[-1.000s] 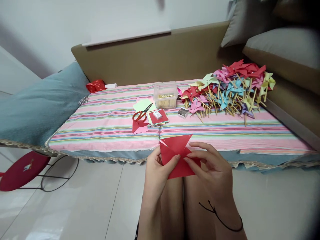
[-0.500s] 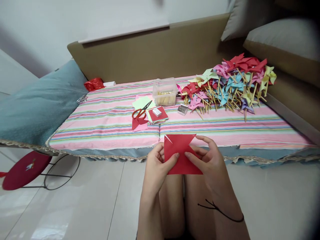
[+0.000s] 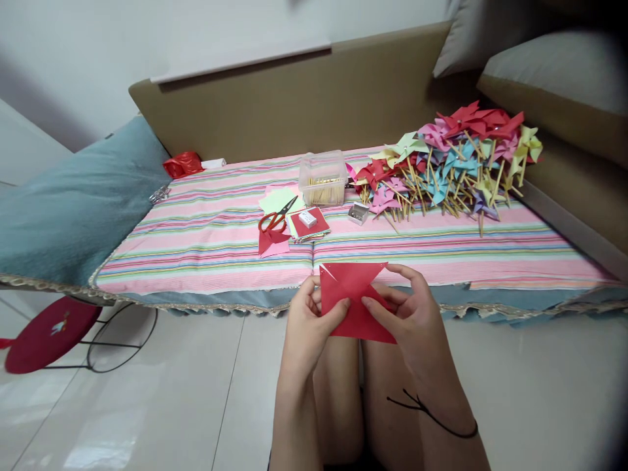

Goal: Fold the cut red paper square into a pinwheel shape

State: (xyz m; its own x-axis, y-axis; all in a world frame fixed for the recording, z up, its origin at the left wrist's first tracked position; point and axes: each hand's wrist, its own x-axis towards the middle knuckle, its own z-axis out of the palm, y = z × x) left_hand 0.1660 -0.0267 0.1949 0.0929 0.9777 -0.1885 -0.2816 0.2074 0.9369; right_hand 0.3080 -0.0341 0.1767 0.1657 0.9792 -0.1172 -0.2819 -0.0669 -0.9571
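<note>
Between my hands, above my knees, is a red paper square (image 3: 350, 281) with slits running in from its corners and small holes near the top corners. My left hand (image 3: 314, 311) pinches its left side, thumb on the front. On the right side, my right hand (image 3: 409, 304) grips the same sheet with the thumb in front, its index finger at the top right corner. Past the paper, on the striped cloth, lie orange-handled scissors (image 3: 277, 217) and a stack of coloured paper squares (image 3: 318, 224) with a small white box (image 3: 307, 218) on top.
Paper pinwheels (image 3: 451, 160) on sticks are heaped at the right. A clear plastic tub (image 3: 322, 176) holds short sticks, with a small open box (image 3: 358, 212) nearby. A red bag (image 3: 183, 165) lies far left; a red stool (image 3: 53, 333) stands on the floor.
The red paper's top has shifted very slightly apart, its upper right corner a little further right. Both hands keep their grip, and the things on the cloth stay put.
</note>
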